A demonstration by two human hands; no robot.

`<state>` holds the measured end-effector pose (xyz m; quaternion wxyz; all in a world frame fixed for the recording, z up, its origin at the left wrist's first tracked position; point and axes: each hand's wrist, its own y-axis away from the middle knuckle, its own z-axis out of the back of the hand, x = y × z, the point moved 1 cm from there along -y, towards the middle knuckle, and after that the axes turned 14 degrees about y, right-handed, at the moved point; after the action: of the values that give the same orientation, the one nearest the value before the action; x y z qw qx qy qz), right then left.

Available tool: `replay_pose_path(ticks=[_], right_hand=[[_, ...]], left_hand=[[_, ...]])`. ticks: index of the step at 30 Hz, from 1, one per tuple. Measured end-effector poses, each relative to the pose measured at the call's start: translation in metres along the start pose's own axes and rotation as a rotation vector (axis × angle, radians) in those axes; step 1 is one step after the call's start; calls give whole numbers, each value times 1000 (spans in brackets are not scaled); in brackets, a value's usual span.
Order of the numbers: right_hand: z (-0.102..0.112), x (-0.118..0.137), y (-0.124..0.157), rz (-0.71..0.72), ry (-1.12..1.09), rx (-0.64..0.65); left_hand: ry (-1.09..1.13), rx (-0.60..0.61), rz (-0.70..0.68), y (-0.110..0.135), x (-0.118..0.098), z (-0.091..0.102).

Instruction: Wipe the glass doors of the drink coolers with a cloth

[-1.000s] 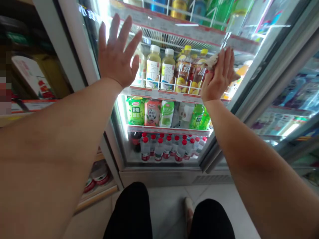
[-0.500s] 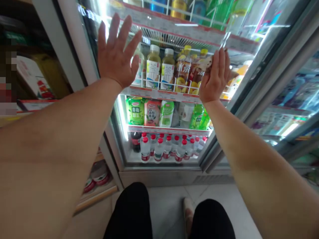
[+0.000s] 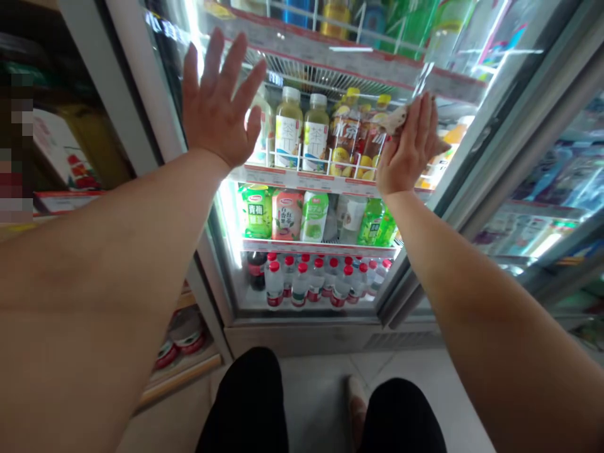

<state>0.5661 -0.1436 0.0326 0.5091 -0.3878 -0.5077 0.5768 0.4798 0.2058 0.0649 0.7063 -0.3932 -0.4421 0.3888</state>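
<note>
My left hand (image 3: 219, 104) lies with its fingers spread against the upper left part of the fridge's glass door (image 3: 316, 318). On the right side of the same door, my right hand (image 3: 408, 148) presses a pale, patterned cloth (image 3: 395, 119) to the glass, its fingers straight and close together. Edges of the cloth stick out on both sides of that hand; the rest is hidden beneath it. Behind the glass, between my hands, stand green-brown tea bottles (image 3: 289, 129) with white caps and yellow-capped tea bottles (image 3: 346, 135).
Lower shelves hold drink cartons (image 3: 287, 214) and several red-capped water bottles (image 3: 299, 286). A metal door frame (image 3: 465, 207) runs along the right, with another fridge (image 3: 542, 207) beyond it. Shelves with packaged goods (image 3: 70, 151) stand at left. My knees (image 3: 252, 396) are close below, above the tiled floor (image 3: 316, 402).
My right hand and the cloth have shifted slightly to the right on the glass, with the fingers tilted a little more. My left hand stays in place.
</note>
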Motion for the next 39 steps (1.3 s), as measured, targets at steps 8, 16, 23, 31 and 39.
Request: replay_pose_path(ticks=[8, 16, 23, 31, 39], right_hand=[[14, 0, 6, 148, -75, -2], [19, -2, 8, 339, -181, 66], [35, 27, -22, 509, -170, 144], [35, 86, -39, -146, -127, -12], [46, 81, -23, 702, -226, 115]], left_hand=[[90, 21, 89, -2, -4, 3], [-31, 29, 24, 0, -6, 4], [60, 51, 123, -2, -16, 9], [15, -28, 42, 1, -12, 3], [-31, 27, 52, -1, -12, 5]])
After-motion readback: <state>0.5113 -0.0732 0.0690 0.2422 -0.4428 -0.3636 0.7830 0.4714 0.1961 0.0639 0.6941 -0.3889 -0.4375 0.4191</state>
